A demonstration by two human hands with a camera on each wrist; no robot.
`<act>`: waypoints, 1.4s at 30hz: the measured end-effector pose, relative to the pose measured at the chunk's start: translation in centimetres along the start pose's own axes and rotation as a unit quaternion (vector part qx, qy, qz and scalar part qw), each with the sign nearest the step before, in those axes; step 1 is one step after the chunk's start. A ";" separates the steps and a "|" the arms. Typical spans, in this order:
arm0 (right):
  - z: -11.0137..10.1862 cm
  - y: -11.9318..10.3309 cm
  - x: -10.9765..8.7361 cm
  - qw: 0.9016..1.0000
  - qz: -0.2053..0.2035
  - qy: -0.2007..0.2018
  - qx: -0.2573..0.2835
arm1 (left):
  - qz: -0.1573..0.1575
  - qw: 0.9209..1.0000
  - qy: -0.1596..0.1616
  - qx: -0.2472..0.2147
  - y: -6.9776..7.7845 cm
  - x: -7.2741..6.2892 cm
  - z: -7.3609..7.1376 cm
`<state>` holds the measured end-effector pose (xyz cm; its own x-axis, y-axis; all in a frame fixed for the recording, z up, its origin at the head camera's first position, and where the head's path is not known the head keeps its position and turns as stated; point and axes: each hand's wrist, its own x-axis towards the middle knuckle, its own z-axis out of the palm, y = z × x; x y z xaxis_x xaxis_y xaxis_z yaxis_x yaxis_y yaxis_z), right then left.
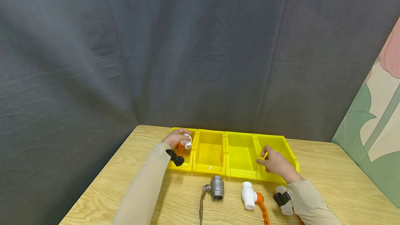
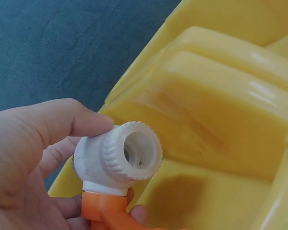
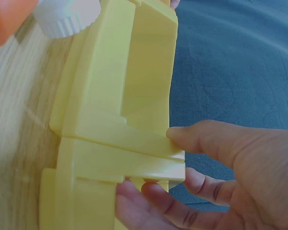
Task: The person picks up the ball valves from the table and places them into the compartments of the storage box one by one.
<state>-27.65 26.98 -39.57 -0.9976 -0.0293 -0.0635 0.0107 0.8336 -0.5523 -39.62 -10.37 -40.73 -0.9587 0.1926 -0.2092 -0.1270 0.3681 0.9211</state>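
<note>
Handle (image 2: 105,207), orange, runs off the bottom of the L wrist view, & fingers hide some of it. Black wrist piece (image 1: 282,198) hides the middle of a far-R valve (image 1: 286,209). L hand (image 1: 176,139) holds the white valve (image 2: 117,155), thumb on top, other fingers behind & under, at the far-L bin (image 1: 184,166); can't tell how deep. Bin's wider than the valve. R hand (image 1: 277,162) pinches the walls (image 3: 134,148) btwn the 2 R bins (image 1: 240,157). Metal valve (image 1: 217,187) & 2nd white valve (image 1: 249,196) lie in front, on the surface (image 1: 337,180).
</note>
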 end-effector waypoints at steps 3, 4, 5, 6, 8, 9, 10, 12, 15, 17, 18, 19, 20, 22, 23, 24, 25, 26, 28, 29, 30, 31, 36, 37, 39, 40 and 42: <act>0.0 0.0 0.0 1.000 0.001 0.000 0.000 | -0.004 1.000 0.002 -0.011 -0.2 0.2 0.2; -0.1 0.0 0.0 1.000 0.000 0.001 0.001 | -0.005 1.000 0.003 -0.013 -0.3 0.2 0.2; -0.1 0.0 -0.1 1.000 -0.003 0.002 0.002 | -0.006 1.000 0.005 -0.014 -0.3 0.3 0.3; -0.1 0.0 -0.1 1.000 -0.005 0.002 0.002 | -0.006 1.000 0.005 -0.015 -0.4 0.3 0.4; -0.1 0.0 -0.1 1.000 -0.006 0.004 0.002 | -0.009 1.000 0.007 -0.017 -0.6 0.4 0.5; -0.1 0.0 -0.1 1.000 -0.006 0.004 0.001 | -0.012 1.000 0.008 -0.022 -0.7 0.5 0.6; -0.1 0.0 -0.1 1.000 -0.006 0.004 0.001 | -0.013 1.000 0.011 -0.021 -0.8 0.5 0.7; 0.0 0.0 -0.1 1.000 -0.006 0.005 0.000 | -0.017 0.999 0.013 -0.025 -1.0 0.7 0.8; 0.0 0.0 0.0 1.000 -0.005 0.004 0.001 | -0.020 0.999 0.019 -0.032 -1.3 0.9 1.0; 0.0 -0.2 0.0 1.000 -0.003 0.003 0.002 | -0.020 0.999 0.023 -0.029 -1.5 1.1 1.1; 0.0 -0.2 0.0 1.000 -0.001 0.001 0.003 | -0.017 0.999 0.025 -0.026 -1.6 1.2 1.1; -0.1 -0.3 0.0 1.000 -0.002 0.000 0.004 | -0.013 0.999 0.028 -0.019 -1.7 1.3 1.1; -0.1 -0.3 0.0 1.000 -0.002 -0.001 0.003 | -0.009 0.999 0.031 -0.011 -1.8 1.5 1.0; -0.1 -0.4 0.0 1.000 -0.004 -0.001 0.002 | -0.001 0.999 0.037 0.008 -1.9 1.7 1.0; -0.1 -0.4 0.0 1.000 -0.004 -0.001 0.001 | 0.003 0.999 0.040 0.017 -2.0 1.9 1.0; -0.1 -0.4 0.0 1.000 -0.005 -0.001 0.001 | 0.006 0.999 0.042 0.025 -2.0 2.0 1.0; -0.1 -0.4 0.0 1.000 -0.008 -0.001 0.000 | 0.005 0.999 0.044 0.028 -2.1 2.1 1.0; -0.1 -0.4 0.0 1.000 -0.008 -0.001 -0.001 | 0.003 0.999 0.045 0.029 -2.1 2.1 1.0; -0.2 -0.4 0.0 1.000 -0.005 -0.001 0.000 | 0.001 0.998 0.047 0.033 -2.0 2.2 1.0; -0.1 -0.4 0.0 1.000 -0.003 -0.002 -0.001 | -0.001 0.998 0.047 0.031 -2.0 2.2 1.1; -0.1 -0.3 0.0 1.000 -0.001 -0.002 -0.001 | -0.001 0.999 0.044 0.028 -2.0 2.2 1.1; -0.1 -0.3 0.0 1.000 0.001 -0.003 -0.001 | 0.000 0.999 0.042 0.025 -2.1 2.2 1.2; -0.1 -0.2 0.0 1.000 0.004 -0.002 -0.002 | 0.009 0.999 0.040 0.022 -2.4 2.4 1.5; -0.1 -0.2 0.0 1.000 0.002 -0.002 -0.002 | 0.010 0.999 0.043 0.025 -2.5 2.5 1.5; -0.1 -0.2 -0.1 1.000 -0.002 0.001 -0.002 | 0.013 0.998 0.047 0.033 -2.7 2.6 1.6; -0.1 -0.2 -0.1 1.000 -0.005 0.002 -0.002 | 0.013 0.998 0.048 0.034 -2.8 2.7 1.6; -0.1 -0.2 -0.1 1.000 -0.004 0.004 -0.003 | 0.011 0.998 0.045 0.031 -2.8 2.8 1.6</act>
<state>-27.51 26.88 -39.37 -0.9981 -0.0322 -0.0531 0.0022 0.8365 -0.5479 -41.49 -9.40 -44.46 -0.9804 0.1202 -0.1558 -0.0920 0.4199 0.9029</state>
